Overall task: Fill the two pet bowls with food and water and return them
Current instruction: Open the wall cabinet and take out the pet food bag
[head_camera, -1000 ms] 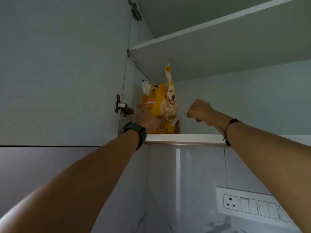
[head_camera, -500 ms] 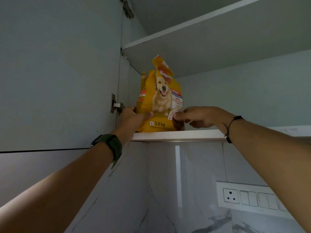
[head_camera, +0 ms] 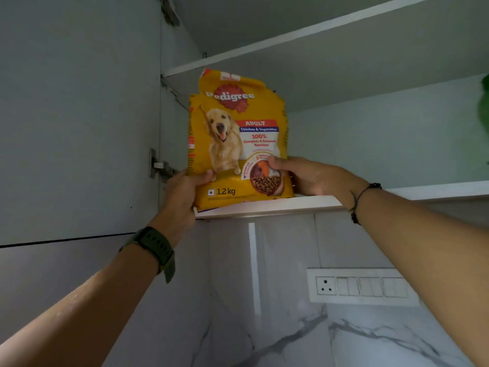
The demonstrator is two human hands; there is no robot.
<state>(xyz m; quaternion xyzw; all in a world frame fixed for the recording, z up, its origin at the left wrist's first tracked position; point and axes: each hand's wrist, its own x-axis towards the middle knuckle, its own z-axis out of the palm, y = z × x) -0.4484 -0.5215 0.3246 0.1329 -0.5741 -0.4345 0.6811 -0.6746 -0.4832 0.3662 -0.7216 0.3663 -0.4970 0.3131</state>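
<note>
At the near edge of the cupboard shelf (head_camera: 264, 206), my left hand (head_camera: 182, 192) and right hand (head_camera: 309, 178) clasp the lower corners of the dog-food bag (head_camera: 235, 144). It stands upright, yellow, its top crumpled. No bowls visible; I judge filling not yet begun.
</note>
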